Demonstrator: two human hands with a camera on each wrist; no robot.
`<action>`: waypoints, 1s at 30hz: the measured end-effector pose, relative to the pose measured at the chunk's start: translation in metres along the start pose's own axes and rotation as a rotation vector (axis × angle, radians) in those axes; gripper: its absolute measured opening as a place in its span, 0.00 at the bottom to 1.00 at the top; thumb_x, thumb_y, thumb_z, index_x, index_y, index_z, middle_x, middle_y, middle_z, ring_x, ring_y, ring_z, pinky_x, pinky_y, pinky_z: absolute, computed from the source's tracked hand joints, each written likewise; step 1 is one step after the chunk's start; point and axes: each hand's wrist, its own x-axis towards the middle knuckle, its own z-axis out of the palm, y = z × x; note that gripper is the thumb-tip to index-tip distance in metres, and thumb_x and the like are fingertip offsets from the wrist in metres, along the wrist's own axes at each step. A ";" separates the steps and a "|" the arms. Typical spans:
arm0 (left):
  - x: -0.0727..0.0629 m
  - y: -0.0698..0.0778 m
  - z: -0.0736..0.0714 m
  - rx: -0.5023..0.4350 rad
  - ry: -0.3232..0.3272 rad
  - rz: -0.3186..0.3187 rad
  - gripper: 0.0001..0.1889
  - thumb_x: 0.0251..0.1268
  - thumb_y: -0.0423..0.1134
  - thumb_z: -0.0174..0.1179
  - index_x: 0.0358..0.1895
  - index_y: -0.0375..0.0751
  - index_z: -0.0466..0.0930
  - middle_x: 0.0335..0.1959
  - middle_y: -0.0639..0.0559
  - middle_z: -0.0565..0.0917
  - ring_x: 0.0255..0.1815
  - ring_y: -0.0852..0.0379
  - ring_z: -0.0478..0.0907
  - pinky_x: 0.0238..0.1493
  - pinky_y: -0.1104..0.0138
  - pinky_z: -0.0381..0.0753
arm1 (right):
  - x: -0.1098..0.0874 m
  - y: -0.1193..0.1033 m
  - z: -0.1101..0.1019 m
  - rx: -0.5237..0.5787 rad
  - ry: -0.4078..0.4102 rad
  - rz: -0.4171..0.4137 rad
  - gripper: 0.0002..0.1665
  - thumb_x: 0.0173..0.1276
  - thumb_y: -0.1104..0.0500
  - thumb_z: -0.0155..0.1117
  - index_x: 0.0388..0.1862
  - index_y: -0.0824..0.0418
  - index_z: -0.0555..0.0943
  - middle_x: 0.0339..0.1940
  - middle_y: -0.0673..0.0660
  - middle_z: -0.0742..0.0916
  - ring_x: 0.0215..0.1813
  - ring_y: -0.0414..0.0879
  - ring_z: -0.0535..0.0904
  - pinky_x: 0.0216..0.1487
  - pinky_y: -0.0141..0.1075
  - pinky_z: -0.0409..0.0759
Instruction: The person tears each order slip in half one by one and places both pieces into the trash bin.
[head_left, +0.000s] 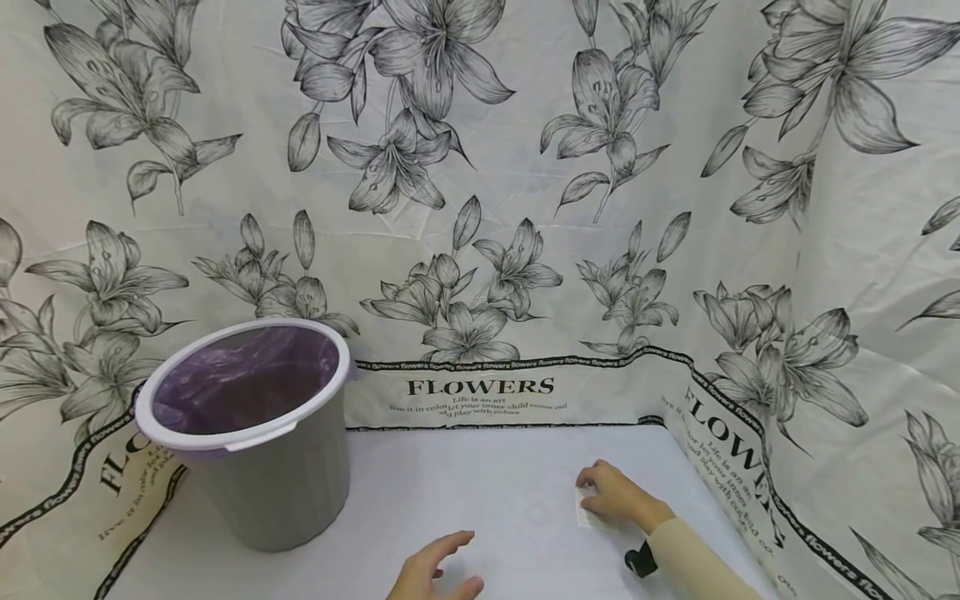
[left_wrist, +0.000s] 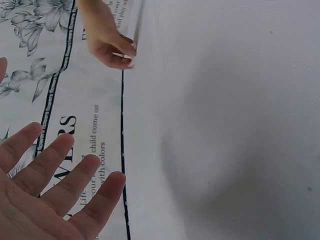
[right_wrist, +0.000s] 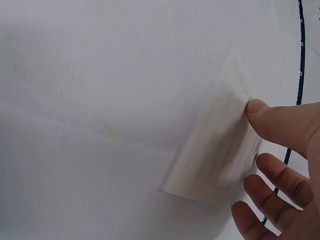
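A thin white rectangular sheet (right_wrist: 210, 145) with faint marks along one edge is tilted against the white tabletop; whether it is paper or a flat packet is unclear. My right hand (head_left: 618, 496) pinches its edge between thumb and fingers, with the thumb (right_wrist: 265, 117) on the near face. In the head view most of the sheet (head_left: 588, 515) is covered by that hand. My left hand (head_left: 435, 571) hovers at the front middle of the table, holding nothing. Its fingers (left_wrist: 75, 182) are spread and nearly straight in the left wrist view.
A grey bin (head_left: 281, 483) with a white rim and purple liner stands on the left of the white table (head_left: 465, 475). Flower-printed cloth (head_left: 480, 292) hangs behind and along both sides. A dark wrist device (head_left: 640, 560) sits below my right wrist.
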 end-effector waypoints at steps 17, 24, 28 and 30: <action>0.004 -0.024 0.004 -0.115 -0.041 -0.190 0.27 0.70 0.49 0.67 0.65 0.36 0.77 0.61 0.34 0.82 0.60 0.29 0.79 0.49 0.37 0.82 | -0.002 -0.016 0.011 0.216 -0.019 -0.146 0.03 0.67 0.66 0.69 0.40 0.63 0.85 0.30 0.50 0.83 0.32 0.41 0.75 0.31 0.30 0.74; -0.002 -0.033 0.004 -0.139 0.016 -0.148 0.27 0.70 0.46 0.67 0.65 0.33 0.76 0.60 0.30 0.82 0.57 0.28 0.80 0.45 0.40 0.84 | -0.005 -0.026 0.028 0.274 -0.025 -0.115 0.02 0.70 0.62 0.70 0.36 0.60 0.85 0.28 0.48 0.83 0.30 0.41 0.75 0.30 0.30 0.74; -0.004 -0.036 0.001 -0.141 0.041 -0.113 0.27 0.70 0.46 0.67 0.65 0.33 0.76 0.60 0.28 0.81 0.55 0.29 0.82 0.43 0.43 0.86 | -0.010 -0.036 0.036 0.310 -0.013 -0.131 0.03 0.69 0.63 0.70 0.35 0.60 0.84 0.27 0.48 0.83 0.29 0.39 0.75 0.29 0.29 0.74; -0.003 -0.038 -0.001 -0.134 0.058 -0.104 0.27 0.69 0.46 0.68 0.65 0.33 0.77 0.59 0.28 0.82 0.53 0.30 0.83 0.43 0.45 0.87 | -0.011 -0.042 0.040 0.327 -0.009 -0.149 0.03 0.69 0.62 0.70 0.35 0.60 0.84 0.27 0.48 0.84 0.29 0.38 0.76 0.29 0.29 0.75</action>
